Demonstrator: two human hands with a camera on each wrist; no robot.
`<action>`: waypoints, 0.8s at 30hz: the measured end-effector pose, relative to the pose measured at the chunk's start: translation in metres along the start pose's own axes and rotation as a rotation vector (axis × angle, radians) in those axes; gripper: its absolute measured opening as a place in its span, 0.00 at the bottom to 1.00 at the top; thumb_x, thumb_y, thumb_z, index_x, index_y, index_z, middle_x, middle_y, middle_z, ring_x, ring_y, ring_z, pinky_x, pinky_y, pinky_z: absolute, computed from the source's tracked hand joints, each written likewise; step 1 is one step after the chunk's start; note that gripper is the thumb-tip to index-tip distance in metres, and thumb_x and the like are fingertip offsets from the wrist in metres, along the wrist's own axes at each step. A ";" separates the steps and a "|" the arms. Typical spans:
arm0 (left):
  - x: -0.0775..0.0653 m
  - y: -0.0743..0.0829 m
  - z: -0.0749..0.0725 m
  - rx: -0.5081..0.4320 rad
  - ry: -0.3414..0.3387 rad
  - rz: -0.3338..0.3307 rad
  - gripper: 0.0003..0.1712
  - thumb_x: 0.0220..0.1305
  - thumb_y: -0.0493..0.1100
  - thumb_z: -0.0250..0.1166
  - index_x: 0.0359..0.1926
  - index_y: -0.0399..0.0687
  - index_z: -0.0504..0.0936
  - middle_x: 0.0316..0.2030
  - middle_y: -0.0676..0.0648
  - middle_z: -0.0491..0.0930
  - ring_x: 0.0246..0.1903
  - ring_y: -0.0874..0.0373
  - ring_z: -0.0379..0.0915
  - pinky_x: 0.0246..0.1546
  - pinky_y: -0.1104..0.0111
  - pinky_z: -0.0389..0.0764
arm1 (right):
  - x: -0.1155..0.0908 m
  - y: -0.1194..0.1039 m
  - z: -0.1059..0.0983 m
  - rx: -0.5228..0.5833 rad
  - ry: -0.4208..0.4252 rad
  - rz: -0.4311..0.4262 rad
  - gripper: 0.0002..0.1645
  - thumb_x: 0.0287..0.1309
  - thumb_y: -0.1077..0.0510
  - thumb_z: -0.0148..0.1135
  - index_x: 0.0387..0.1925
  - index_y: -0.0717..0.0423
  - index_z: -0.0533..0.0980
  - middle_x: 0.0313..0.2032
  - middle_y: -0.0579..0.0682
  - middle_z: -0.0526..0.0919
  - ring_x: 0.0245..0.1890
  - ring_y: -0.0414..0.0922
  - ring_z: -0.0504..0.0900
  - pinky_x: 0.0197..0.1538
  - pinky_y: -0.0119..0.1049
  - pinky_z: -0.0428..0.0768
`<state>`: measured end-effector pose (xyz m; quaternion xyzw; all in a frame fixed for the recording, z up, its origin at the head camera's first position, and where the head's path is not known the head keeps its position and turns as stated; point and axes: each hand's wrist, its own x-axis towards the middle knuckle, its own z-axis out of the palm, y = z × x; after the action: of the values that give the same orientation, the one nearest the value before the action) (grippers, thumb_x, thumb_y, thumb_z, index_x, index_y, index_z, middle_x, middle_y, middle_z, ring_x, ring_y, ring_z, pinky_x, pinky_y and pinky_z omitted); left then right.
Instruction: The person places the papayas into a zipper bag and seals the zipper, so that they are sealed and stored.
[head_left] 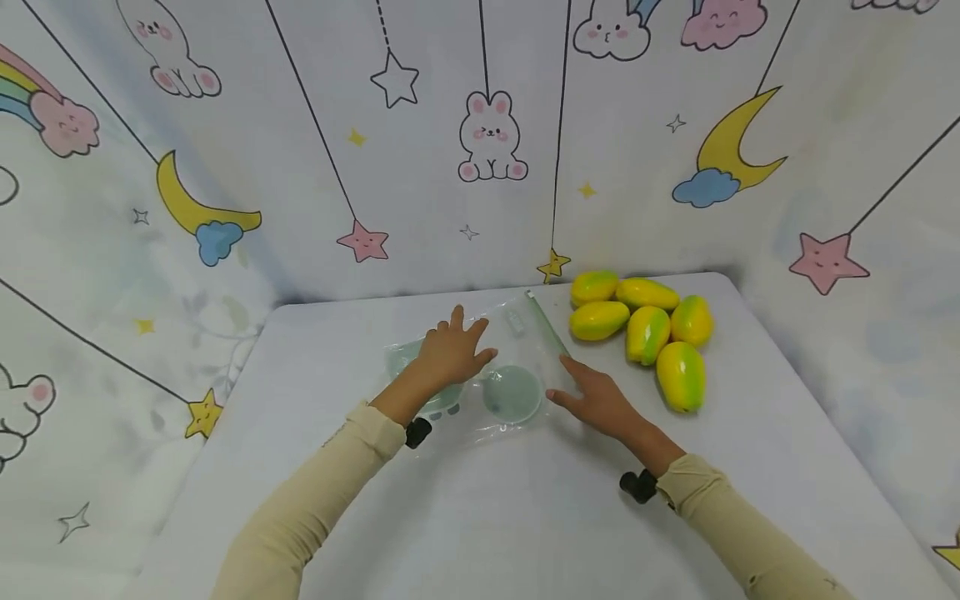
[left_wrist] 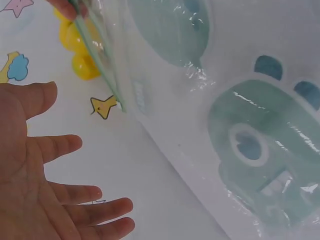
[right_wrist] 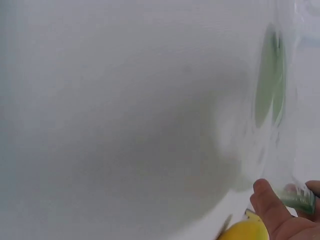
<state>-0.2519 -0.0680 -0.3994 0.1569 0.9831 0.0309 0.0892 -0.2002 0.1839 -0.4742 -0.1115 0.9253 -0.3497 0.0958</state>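
A clear plastic zip bag [head_left: 513, 393] with pale green printed shapes lies on the white table, its green zip strip [head_left: 547, 325] along the right side. My right hand [head_left: 606, 407] holds the bag at the near end of that strip; in the right wrist view, fingers [right_wrist: 270, 207] show on both sides of the bag's edge. Over the left part of the bag is my left hand [head_left: 450, 354], fingers spread and nothing in them. The left wrist view shows its open palm beside the bag, apart from the strip.
Several yellow-green mangoes [head_left: 647, 335] sit in a group at the back right of the table [head_left: 480, 517], just beyond my right hand. Behind the table's back edge hangs a white backdrop [head_left: 420, 183] printed with stars, moons and bunnies.
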 end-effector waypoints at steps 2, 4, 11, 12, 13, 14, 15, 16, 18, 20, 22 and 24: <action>0.000 0.000 0.001 -0.002 -0.008 0.006 0.36 0.71 0.64 0.51 0.74 0.57 0.59 0.74 0.33 0.49 0.64 0.33 0.64 0.61 0.45 0.71 | 0.001 0.001 0.002 0.017 0.011 0.021 0.51 0.64 0.36 0.58 0.76 0.58 0.51 0.74 0.61 0.56 0.74 0.60 0.55 0.72 0.59 0.58; 0.000 0.002 0.005 -0.019 -0.019 0.017 0.37 0.71 0.64 0.51 0.74 0.56 0.59 0.74 0.32 0.50 0.64 0.33 0.65 0.60 0.44 0.73 | 0.002 0.002 0.004 0.058 0.024 0.051 0.51 0.64 0.35 0.57 0.76 0.56 0.50 0.74 0.60 0.55 0.74 0.60 0.54 0.72 0.59 0.58; 0.004 0.022 0.015 -0.183 -0.044 0.028 0.36 0.73 0.64 0.47 0.75 0.56 0.58 0.71 0.33 0.58 0.60 0.34 0.70 0.56 0.43 0.76 | 0.003 -0.009 0.021 0.191 0.084 0.081 0.51 0.64 0.37 0.58 0.77 0.55 0.48 0.76 0.58 0.51 0.75 0.58 0.51 0.73 0.57 0.56; 0.006 0.025 0.016 -0.209 -0.043 0.029 0.36 0.74 0.64 0.45 0.75 0.56 0.57 0.70 0.33 0.60 0.60 0.34 0.71 0.55 0.43 0.77 | 0.003 -0.012 0.025 0.211 0.095 0.076 0.51 0.65 0.38 0.57 0.77 0.55 0.48 0.76 0.58 0.51 0.76 0.58 0.51 0.74 0.56 0.55; 0.008 0.028 0.016 -0.234 -0.043 0.031 0.36 0.74 0.65 0.44 0.75 0.56 0.56 0.69 0.33 0.62 0.60 0.35 0.71 0.54 0.44 0.77 | 0.002 -0.014 0.028 0.236 0.110 0.073 0.50 0.65 0.38 0.57 0.77 0.55 0.48 0.76 0.57 0.50 0.76 0.57 0.50 0.74 0.56 0.55; 0.011 0.032 0.017 -0.256 -0.038 0.034 0.36 0.74 0.65 0.43 0.75 0.57 0.56 0.68 0.34 0.64 0.60 0.36 0.71 0.55 0.44 0.77 | 0.002 -0.017 0.032 0.263 0.127 0.071 0.49 0.66 0.39 0.57 0.77 0.55 0.48 0.76 0.57 0.50 0.76 0.57 0.50 0.74 0.55 0.55; 0.013 0.035 0.018 -0.277 -0.032 0.043 0.36 0.74 0.65 0.43 0.76 0.57 0.55 0.67 0.35 0.65 0.60 0.37 0.71 0.55 0.44 0.77 | 0.001 -0.019 0.035 0.286 0.143 0.072 0.48 0.66 0.40 0.57 0.77 0.54 0.48 0.76 0.56 0.50 0.76 0.56 0.50 0.74 0.55 0.55; 0.015 0.038 0.018 -0.301 -0.029 0.053 0.35 0.74 0.64 0.43 0.76 0.58 0.55 0.67 0.35 0.66 0.60 0.38 0.71 0.55 0.45 0.77 | -0.001 -0.021 0.039 0.311 0.160 0.065 0.48 0.67 0.41 0.57 0.77 0.54 0.48 0.76 0.56 0.51 0.76 0.56 0.51 0.74 0.55 0.56; 0.018 0.042 0.020 -0.328 -0.024 0.076 0.34 0.75 0.64 0.43 0.76 0.61 0.55 0.66 0.37 0.69 0.61 0.40 0.71 0.55 0.46 0.78 | -0.003 -0.027 0.045 0.343 0.182 0.040 0.47 0.67 0.44 0.58 0.77 0.53 0.48 0.76 0.56 0.51 0.75 0.56 0.53 0.73 0.56 0.58; 0.023 0.048 0.023 -0.339 -0.028 0.105 0.33 0.75 0.63 0.44 0.76 0.63 0.56 0.65 0.40 0.71 0.62 0.43 0.71 0.55 0.47 0.78 | -0.007 -0.030 0.050 0.349 0.190 0.007 0.47 0.67 0.46 0.58 0.77 0.52 0.46 0.76 0.55 0.51 0.74 0.56 0.55 0.72 0.56 0.61; 0.027 0.051 0.027 -0.344 -0.036 0.126 0.32 0.75 0.61 0.46 0.75 0.62 0.58 0.64 0.42 0.73 0.60 0.45 0.73 0.54 0.50 0.79 | -0.010 -0.033 0.054 0.334 0.186 -0.029 0.48 0.67 0.48 0.59 0.77 0.53 0.45 0.76 0.55 0.50 0.74 0.57 0.55 0.71 0.57 0.62; 0.030 0.054 0.029 -0.332 -0.041 0.138 0.30 0.75 0.59 0.49 0.73 0.60 0.62 0.63 0.45 0.75 0.58 0.48 0.76 0.53 0.53 0.80 | -0.013 -0.035 0.057 0.321 0.177 -0.053 0.49 0.66 0.48 0.59 0.77 0.54 0.45 0.76 0.54 0.49 0.75 0.56 0.54 0.71 0.57 0.61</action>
<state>-0.2579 -0.0063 -0.4285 0.2077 0.9494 0.1954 0.1314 -0.1688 0.1262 -0.4915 -0.0881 0.8592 -0.5035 0.0213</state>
